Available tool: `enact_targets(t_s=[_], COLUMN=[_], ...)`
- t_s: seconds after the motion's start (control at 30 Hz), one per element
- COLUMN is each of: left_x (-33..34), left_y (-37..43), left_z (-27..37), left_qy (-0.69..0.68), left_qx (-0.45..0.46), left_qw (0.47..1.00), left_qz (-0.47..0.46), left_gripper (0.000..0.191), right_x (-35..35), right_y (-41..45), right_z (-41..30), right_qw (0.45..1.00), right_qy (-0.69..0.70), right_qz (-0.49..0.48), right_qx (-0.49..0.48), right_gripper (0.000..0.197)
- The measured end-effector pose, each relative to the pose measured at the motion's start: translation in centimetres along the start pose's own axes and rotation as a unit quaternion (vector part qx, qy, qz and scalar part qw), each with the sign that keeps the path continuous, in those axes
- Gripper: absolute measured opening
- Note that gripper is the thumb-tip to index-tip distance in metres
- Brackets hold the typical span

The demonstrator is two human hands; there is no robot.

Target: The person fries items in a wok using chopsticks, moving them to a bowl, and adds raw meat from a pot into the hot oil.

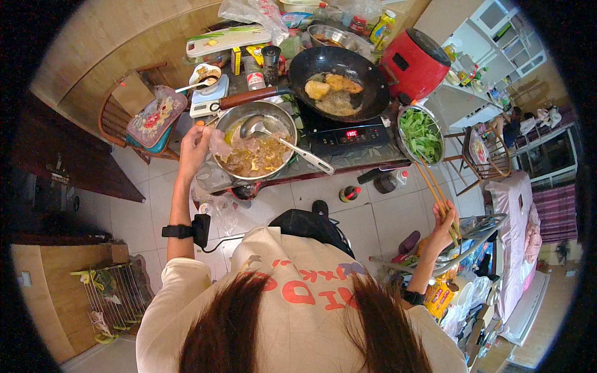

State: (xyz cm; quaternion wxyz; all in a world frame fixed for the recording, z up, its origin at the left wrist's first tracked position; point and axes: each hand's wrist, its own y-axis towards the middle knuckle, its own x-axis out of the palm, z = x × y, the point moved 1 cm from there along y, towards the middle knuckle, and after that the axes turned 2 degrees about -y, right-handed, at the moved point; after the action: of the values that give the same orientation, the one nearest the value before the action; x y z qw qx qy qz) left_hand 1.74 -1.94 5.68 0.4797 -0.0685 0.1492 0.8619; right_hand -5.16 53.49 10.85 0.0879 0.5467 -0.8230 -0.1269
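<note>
At the left rim of a steel bowl (295, 125), my left hand (195, 145) pinches a thin pale slice of raw meat (220, 148) that hangs into the bowl. Yellowish batter (261, 158) fills that bowl, and a large metal spoon (303, 151) rests in it, its handle over the right rim. My right hand (444, 223) grips wooden chopsticks (431, 186) well to the right. Their tips reach the near rim of a bowl of green leaves (422, 130). Golden fried pieces (344, 83) lie in oil in a black wok (373, 100).
Under the wok, an induction cooker (347, 135) has a lit display. Behind stand a red appliance (415, 65), a pepper grinder (270, 65) and a chopping board (228, 41). The wok's wooden handle (254, 98) points left over a scale (210, 100). Bottles (350, 193) stand on the floor.
</note>
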Motion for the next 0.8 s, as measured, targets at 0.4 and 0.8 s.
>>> enact_targets(t_s=[0.4, 0.8], left_x=[-0.2, -0.1], left_y=[-0.1, -0.2], left_z=[-0.3, -0.3], left_qy=[-0.003, -0.034], left_qx=[0.013, 0.025], left_qw=[1.000, 0.999], left_qz=[-0.004, -0.011], left_gripper=[0.019, 0.019], right_x=[-0.3, 0.1], right_y=[-0.2, -2.1], right_z=[1.4, 2.4], right_qw=[0.998, 0.919], right_qy=[-0.059, -0.348], right_qz=[-0.026, -0.102], right_qx=[-0.028, -0.154], right_gripper=[0.026, 0.016])
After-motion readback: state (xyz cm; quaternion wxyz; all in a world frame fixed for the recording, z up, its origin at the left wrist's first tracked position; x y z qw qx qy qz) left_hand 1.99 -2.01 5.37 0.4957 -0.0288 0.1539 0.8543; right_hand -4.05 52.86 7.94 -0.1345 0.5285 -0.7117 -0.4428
